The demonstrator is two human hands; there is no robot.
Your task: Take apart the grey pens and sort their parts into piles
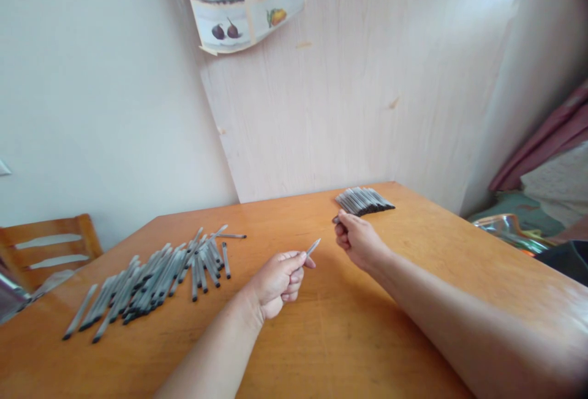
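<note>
Pen (313, 247) held above the counter (321, 341).
Our left grip (279, 279) pinches it; our right grip (359, 239) closes on a small dark piece (336, 220). We'd best stay steady, pinching behind the point.

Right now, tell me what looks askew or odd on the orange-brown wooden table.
The jumbled heap of slim grey, black-ended pens at the left contrasts with the neat row of similar pens at the back right. One stray grey pen also lies nearly crosswise at the heap's far right edge. No spill shows.
</note>
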